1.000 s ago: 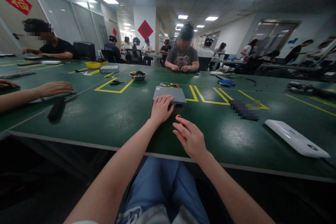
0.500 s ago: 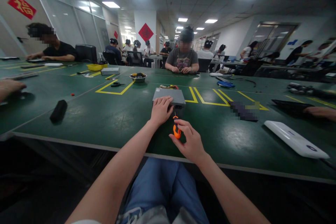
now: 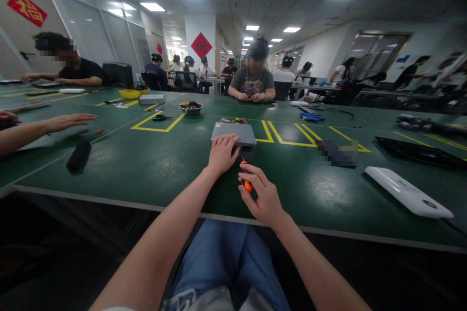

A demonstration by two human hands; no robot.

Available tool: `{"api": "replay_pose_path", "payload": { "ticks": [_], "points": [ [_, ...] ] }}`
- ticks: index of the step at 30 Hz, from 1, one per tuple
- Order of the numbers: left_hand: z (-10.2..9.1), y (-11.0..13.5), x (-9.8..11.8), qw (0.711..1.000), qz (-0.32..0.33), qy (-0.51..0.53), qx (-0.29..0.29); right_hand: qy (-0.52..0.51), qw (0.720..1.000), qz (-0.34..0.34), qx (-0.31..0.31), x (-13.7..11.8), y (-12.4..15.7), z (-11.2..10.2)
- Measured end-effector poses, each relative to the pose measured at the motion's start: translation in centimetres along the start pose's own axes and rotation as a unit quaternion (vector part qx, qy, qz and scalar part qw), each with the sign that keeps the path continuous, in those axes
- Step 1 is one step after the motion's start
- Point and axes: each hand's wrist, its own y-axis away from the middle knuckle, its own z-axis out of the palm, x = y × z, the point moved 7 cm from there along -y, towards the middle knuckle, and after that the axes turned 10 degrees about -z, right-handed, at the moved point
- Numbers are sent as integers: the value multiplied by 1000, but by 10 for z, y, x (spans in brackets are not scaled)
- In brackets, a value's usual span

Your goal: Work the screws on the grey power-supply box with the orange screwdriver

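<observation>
- I locate the grey metal box [image 3: 239, 131] at frame centre, on the green table [image 3: 164, 170]; coloured wires [image 3: 235, 120] emerge at its far edge.
- I read the left hand [image 3: 222, 155] as laid on the box's top: fingers extended, close together; thumb at the near edge. I cannot tell whether the thumb presses the front face.
- I read the right hand [image 3: 263, 198], just below and right of centre, with fingers curled loosely about the orange screwdriver [image 3: 248, 185]. Its shaft points up-frame towards the box; tip contact is unclear to me.
- I note a metal bowl [image 3: 191, 111] above and left of the box, and a white device [image 3: 406, 192] at lower right.
</observation>
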Motion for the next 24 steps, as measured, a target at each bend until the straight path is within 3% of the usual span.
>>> {"api": "replay_pose_path", "payload": {
  "ticks": [4, 13, 21, 24],
  "points": [
    [0, 0, 0, 1000, -2, -6, -2, -58, 998, 26, 19, 6, 1, 1],
    [2, -1, -1, 1000, 4, -4, 6, -34, 997, -12, -72, -6, -3, 8],
    [0, 0, 0, 1000, 1, -4, 0, -36, 998, 17, 44, 8, 1, 1],
    [0, 0, 0, 1000, 4, -6, 3, -29, 999, 7, 25, 6, 0, 0]
  ]
}}
